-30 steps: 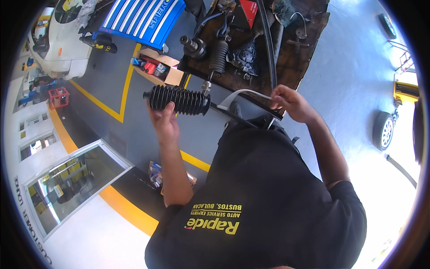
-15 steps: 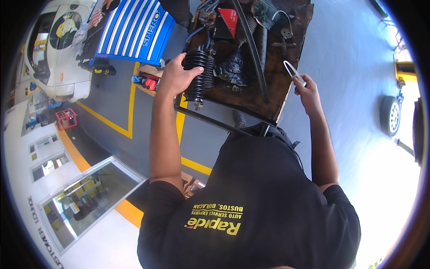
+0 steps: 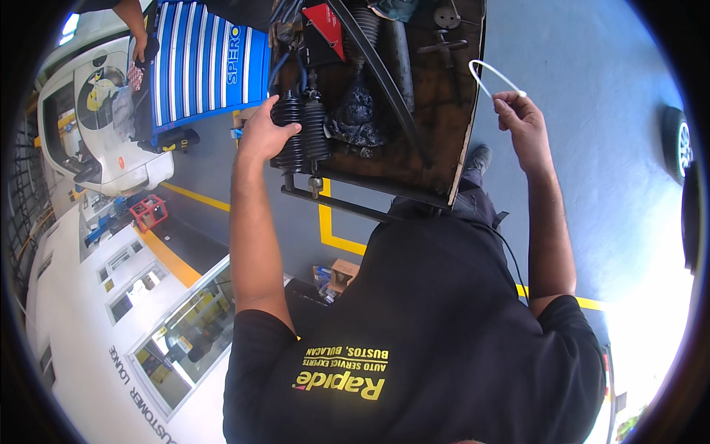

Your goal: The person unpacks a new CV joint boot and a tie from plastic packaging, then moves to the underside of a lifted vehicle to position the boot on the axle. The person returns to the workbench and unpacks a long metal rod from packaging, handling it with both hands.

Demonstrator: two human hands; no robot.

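My left hand (image 3: 260,135) is wrapped round a black ribbed rubber bellows boot (image 3: 289,152) at the left edge of the workbench (image 3: 444,140). Right beside it lies a second black bellows boot (image 3: 315,127), with a metal end piece sticking out below. Off the bench's right edge, my right hand (image 3: 523,127) pinches a thin white cable tie (image 3: 482,68), bent into an open arc. A smeared, crumpled plastic bag (image 3: 355,118) of dark grease is to the right of the boots.
A long black bar (image 3: 384,81) crosses the bench, near a red and black box (image 3: 324,33) and a metal puller-like tool (image 3: 444,46). Left of the bench stands a blue tool cabinet (image 3: 200,66), with another person's arm (image 3: 133,18) behind it. A wheel (image 3: 677,144) is far right.
The cable tie has turned and now shows as a wider arc, as my right hand shifts its hold. My left hand stays on the bellows boot. The whole view has shifted.
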